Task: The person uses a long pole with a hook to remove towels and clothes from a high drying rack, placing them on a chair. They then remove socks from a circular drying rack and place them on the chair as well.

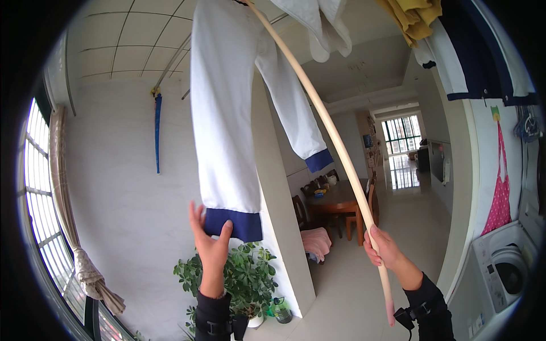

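A white garment (224, 113) with navy cuffs hangs from above, its two long tubes dangling; its top runs out of the frame. At the lower end of the nearer tube, my left hand (211, 244) has its fingers spread beside the navy cuff (244, 225), the thumb in front of it. It is not gripping the cloth. My right hand (382, 247) is wrapped round a long pale wooden pole (335, 136). From that grip the pole slants up and left to the garment's top, where its tip meets something dark that I cannot make out.
More laundry hangs overhead: a white piece (321, 28), a mustard one (415, 20) and a navy-and-white garment (478, 51). Below my left hand stands a leafy potted plant (244, 278). A washing machine (495, 267) is at right, a barred window (42, 199) at left, a dining table (335, 196) beyond.
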Demonstrator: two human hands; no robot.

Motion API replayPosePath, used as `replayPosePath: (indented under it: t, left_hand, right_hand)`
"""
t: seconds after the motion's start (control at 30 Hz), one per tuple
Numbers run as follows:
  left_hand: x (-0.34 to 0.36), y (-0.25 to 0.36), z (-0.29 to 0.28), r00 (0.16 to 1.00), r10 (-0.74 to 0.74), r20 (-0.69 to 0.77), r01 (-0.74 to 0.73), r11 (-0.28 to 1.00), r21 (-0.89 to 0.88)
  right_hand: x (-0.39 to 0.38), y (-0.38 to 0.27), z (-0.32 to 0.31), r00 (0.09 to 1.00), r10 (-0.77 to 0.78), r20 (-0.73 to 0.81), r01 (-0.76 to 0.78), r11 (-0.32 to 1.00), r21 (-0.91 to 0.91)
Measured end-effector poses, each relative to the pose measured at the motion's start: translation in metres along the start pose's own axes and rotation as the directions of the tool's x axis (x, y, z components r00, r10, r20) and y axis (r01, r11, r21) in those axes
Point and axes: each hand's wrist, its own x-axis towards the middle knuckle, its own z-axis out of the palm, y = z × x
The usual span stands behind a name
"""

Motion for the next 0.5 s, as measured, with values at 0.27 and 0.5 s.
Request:
replayPosePath:
  t: [0.27,0.5]
  left_hand:
    - [0.027,-0.047,-0.014,0.998,-0.037,0.053,0.043,0.993,-0.111]
    - [0.042,-0.081,-0.033,0.991,-0.131,-0.010,0.130,0.990,-0.053]
  right_hand:
    - [0.011,0.002,0.014,0.999,0.033,0.004,-0.033,0.998,0.058]
    - [0.005,0.013,0.030,0.999,0.037,0.001,-0.037,0.997,0.064]
